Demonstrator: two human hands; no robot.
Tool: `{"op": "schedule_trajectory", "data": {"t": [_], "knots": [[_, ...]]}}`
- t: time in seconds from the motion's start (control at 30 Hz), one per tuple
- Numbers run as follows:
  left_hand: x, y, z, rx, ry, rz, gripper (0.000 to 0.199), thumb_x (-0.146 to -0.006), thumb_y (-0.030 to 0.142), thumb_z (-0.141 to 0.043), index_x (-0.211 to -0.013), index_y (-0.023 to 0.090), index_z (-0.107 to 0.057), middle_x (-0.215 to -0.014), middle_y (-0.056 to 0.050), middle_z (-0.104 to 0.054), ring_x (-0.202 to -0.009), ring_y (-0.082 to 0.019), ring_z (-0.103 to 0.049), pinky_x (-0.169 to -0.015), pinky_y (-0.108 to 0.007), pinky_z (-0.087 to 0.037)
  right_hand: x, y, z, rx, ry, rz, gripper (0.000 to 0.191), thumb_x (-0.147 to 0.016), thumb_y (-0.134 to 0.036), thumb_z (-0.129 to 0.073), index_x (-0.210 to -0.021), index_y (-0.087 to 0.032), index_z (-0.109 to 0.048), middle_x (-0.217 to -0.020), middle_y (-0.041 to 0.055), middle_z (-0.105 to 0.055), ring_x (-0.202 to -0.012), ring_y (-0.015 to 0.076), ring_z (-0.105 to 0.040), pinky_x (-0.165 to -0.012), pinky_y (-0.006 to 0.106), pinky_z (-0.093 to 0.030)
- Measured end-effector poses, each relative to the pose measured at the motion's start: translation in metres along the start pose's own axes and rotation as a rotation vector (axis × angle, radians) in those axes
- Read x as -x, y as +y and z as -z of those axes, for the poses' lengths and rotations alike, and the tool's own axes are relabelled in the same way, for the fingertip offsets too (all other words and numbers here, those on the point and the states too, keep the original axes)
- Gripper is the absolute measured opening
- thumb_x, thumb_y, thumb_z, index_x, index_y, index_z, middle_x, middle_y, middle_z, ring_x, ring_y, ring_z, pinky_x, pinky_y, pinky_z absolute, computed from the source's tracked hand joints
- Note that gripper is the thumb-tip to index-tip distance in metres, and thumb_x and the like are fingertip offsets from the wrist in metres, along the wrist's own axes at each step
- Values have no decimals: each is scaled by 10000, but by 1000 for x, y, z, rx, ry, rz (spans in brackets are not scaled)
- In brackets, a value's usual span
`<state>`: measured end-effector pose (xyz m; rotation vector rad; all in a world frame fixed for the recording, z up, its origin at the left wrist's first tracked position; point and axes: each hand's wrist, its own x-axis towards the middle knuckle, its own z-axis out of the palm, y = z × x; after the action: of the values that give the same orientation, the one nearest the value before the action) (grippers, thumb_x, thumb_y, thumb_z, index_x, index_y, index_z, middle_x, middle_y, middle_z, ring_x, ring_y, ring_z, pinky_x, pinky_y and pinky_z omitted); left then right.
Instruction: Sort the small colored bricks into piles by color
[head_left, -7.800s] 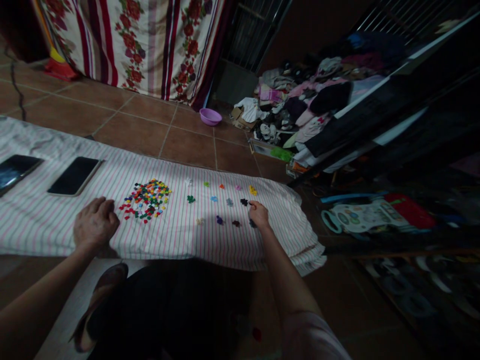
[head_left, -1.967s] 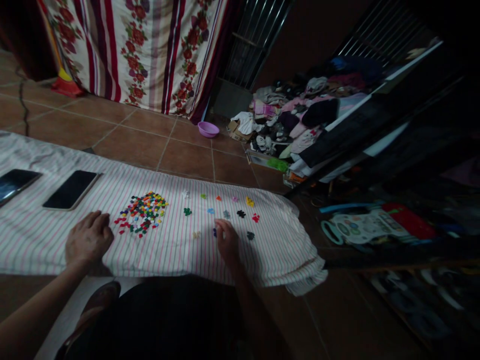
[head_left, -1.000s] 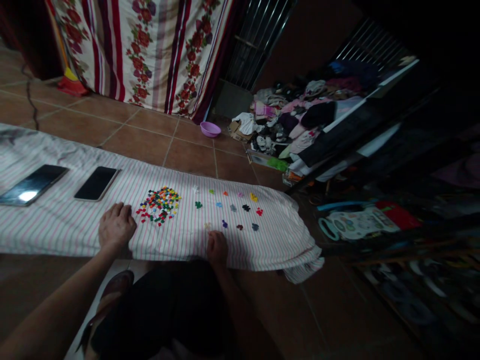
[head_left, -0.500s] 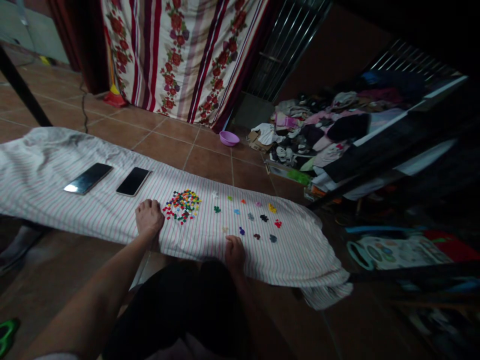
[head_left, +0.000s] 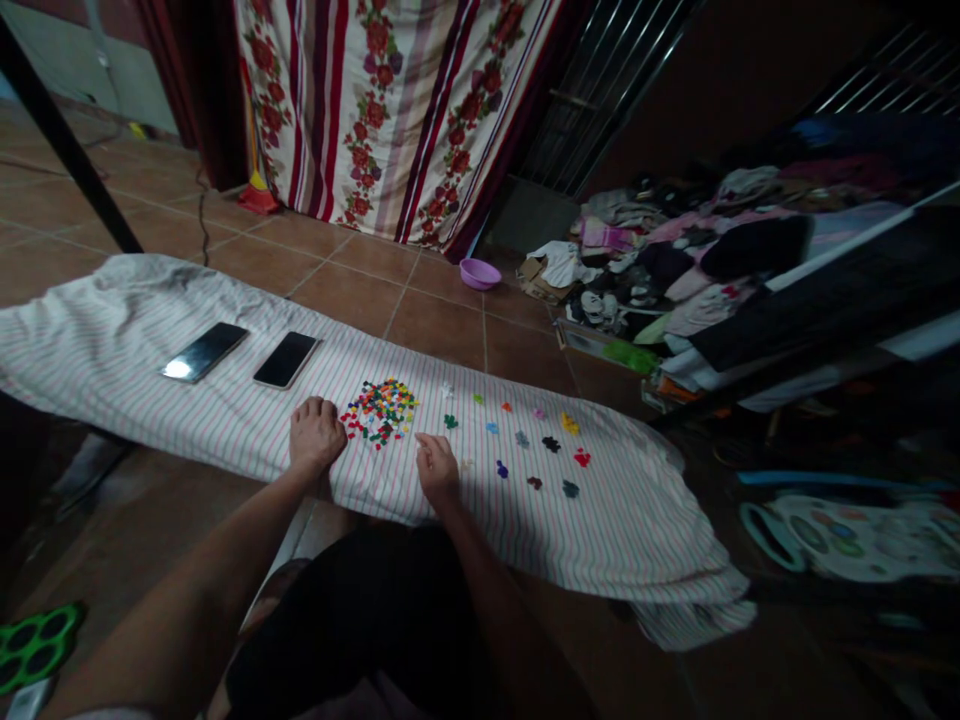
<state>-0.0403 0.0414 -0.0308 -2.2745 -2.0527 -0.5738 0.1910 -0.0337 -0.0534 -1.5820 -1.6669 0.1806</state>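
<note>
Small coloured plastic pieces lie in a loose, mixed pile (head_left: pixel 381 408) on the striped cloth. My left hand (head_left: pixel 316 437) rests on the cloth at the pile's left edge, its fingers curled in and nothing seen in them. To the right of the pile is my right hand (head_left: pixel 438 468), thumb and index finger slightly apart, with no piece visible between them. Sorted by colour, several little groups spread out further right, among them a dark green group (head_left: pixel 451 422), a yellow group (head_left: pixel 570 423), a black group (head_left: pixel 551 444) and a red group (head_left: pixel 582 457). My right hand partly covers a beige group (head_left: pixel 468 464).
Two phones lie left of the pile: a larger phone (head_left: pixel 205 352) and a smaller phone (head_left: pixel 287 360). The striped cloth (head_left: pixel 622 540) drapes over the narrow table. Beyond it, a purple basin (head_left: pixel 480 274) and a heap of clothes (head_left: pixel 675 240) sit on the tiled floor.
My right hand has moved left from the beige group towards the mixed pile. My left hand stays beside the pile. The whole view has shifted slightly.
</note>
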Motion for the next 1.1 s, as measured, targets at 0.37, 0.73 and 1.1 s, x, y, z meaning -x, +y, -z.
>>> {"op": "schedule_trajectory", "data": {"t": [0.37, 0.73, 1.1], "knots": [[4, -1, -3, -11, 48, -26, 254, -874, 241, -408, -993, 134, -605, -1122, -168, -583, -1073, -295, -524, -890, -407, -381, -13, -5, -34, 155, -63, -49, 315, -862, -129, -508, -1059, -274, -705, -922, 31, -642, -848, 174, -630, -738, 259, -505], [4, -1, -3, 8, 70, -30, 254, -877, 254, -396, -969, 142, -605, -1076, -162, -597, -1056, -287, -537, -876, -398, -393, -12, -10, -42, 219, 6, -121, 179, -867, -146, -519, -962, -255, -624, -899, 36, -667, -872, 191, -635, -757, 277, -492], [3, 1, 0, 29, 63, -20, 250, -877, 253, -396, -976, 160, -606, -1089, -159, -589, -1062, -290, -544, -876, -405, -399, -10, -7, -35, -87, 163, -251, 150, -849, -212, -495, -906, -231, -632, -804, 24, -704, -753, 171, -665, -712, 265, -517]]}}
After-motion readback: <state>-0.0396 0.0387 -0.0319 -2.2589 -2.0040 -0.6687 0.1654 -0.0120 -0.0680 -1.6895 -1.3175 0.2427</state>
